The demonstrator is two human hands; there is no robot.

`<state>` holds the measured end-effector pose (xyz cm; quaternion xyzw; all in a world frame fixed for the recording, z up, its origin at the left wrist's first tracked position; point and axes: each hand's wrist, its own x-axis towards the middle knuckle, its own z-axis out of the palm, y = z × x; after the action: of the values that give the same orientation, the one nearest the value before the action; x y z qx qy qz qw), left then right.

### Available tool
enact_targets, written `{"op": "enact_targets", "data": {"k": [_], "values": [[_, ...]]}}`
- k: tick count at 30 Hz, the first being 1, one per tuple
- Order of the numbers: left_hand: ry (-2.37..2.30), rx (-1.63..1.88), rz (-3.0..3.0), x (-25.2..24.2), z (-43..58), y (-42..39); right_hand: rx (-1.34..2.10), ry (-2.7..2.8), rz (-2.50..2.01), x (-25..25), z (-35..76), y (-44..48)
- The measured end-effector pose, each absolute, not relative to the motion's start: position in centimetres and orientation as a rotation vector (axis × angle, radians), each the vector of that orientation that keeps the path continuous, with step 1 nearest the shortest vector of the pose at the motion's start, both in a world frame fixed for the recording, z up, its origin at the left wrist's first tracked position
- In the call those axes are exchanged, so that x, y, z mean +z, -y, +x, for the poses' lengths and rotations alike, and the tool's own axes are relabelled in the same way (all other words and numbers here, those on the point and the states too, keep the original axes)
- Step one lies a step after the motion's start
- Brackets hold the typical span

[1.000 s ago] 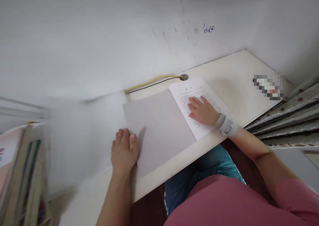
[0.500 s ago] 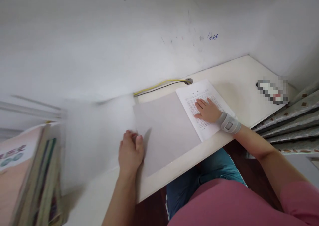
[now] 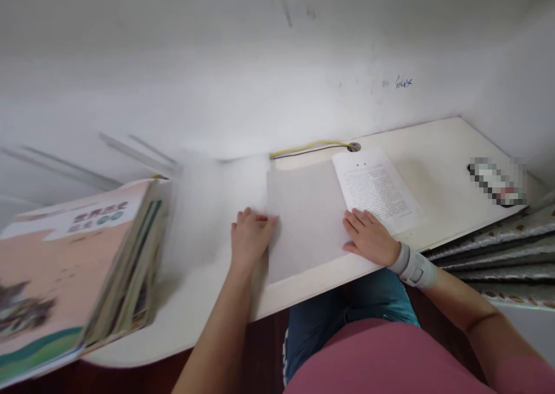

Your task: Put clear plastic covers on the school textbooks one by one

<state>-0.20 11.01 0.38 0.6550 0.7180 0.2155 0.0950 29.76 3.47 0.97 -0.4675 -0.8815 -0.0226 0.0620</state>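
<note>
A booklet lies open, with a plain grey cover leaf [image 3: 307, 226] on the left and a white printed page [image 3: 373, 186] on the right. At the grey leaf's left edge is my left hand [image 3: 251, 238], its fingers curled and its thumb over the edge; it seems to pinch that edge, though the fingertips are partly hidden. My right hand [image 3: 370, 238] lies flat with fingers extended, resting across the page's lower left corner near the fold. A grey band circles the right wrist.
A stack of books [image 3: 108, 255] stands at the left end of the white desk [image 3: 433, 151]. Yellow and black cables [image 3: 312, 146] run along the wall into a round hole. A pixelated object [image 3: 496, 183] lies at the right, near a patterned curtain [image 3: 498, 267].
My right hand has slid from the middle of the printed page down to its lower left corner. The view has swung left, showing more of the books. My left hand stays at the grey edge.
</note>
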Motion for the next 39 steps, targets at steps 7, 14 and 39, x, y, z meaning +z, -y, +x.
{"op": "enact_targets", "data": {"k": [7,14,39], "values": [[-2.094,0.676,1.642,9.5,4.5,-11.9,0.265,2.571,-1.324,1.6,30.1,-4.1],[-1.633,0.852,1.941,17.2,14.5,-15.0,0.784,2.138,-1.254,7.2,35.3,-9.5],[-1.4,0.572,2.659,-2.6,15.7,-9.7,0.768,1.457,-1.675,0.4,48.5,-10.5]]}}
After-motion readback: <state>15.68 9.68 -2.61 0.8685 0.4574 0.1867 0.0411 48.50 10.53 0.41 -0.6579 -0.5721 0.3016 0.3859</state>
